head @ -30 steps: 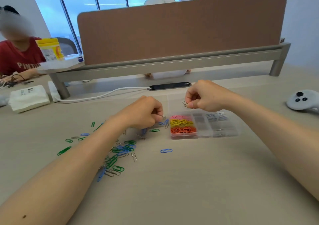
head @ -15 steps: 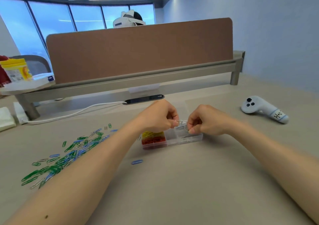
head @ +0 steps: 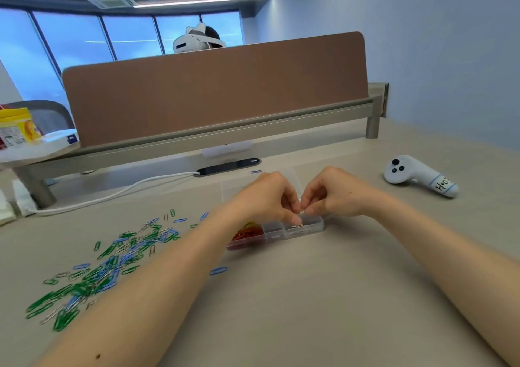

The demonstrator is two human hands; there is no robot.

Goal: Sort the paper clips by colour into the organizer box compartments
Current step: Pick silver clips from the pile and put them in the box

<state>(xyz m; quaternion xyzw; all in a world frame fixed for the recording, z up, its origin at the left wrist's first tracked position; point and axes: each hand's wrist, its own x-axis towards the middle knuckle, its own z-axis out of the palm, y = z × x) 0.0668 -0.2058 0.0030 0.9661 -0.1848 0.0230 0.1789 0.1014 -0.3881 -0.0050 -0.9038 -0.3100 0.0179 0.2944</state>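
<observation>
- The desk (head: 309, 310) is pale beige and carries the organizer box (head: 306, 230) near its middle.
- A brown divider panel (head: 213, 91) stands on a grey rail well behind the organizer box. The top of a person's head in a white headset (head: 191, 41) shows above it.
- The left hand (head: 267, 198) is over the organizer box, fingers curled and tips drawn narrow. It hides the rear of the box's left part.
- The right hand (head: 334, 195) is over the box's right end, curled the same way. Its fingertips meet the left hand's.
- A loose heap of green and blue paper clips (head: 107, 268), with a few silver ones mixed in, lies well left of the organizer box.
- A white cable (head: 112, 195) runs behind and left of the organizer box into a black desk slot (head: 228, 167).
- A white controller (head: 416, 174) lies well right of the organizer box. Its handle label (head: 441, 184) bears handwriting that starts "Ho"; the rest is unclear.
- A yellow tub (head: 17, 126) sits far left and behind the organizer box, its label print too small to read.
- The organizer box is clear plastic, with red clips (head: 247, 233) in its left compartment and silver clips (head: 302, 224) in its right one.
- One blue clip (head: 218, 270) lies alone just in front and left of the organizer box.
- A silver clip (head: 300, 211) is pinched between both hands above the right compartment, mostly hidden.
</observation>
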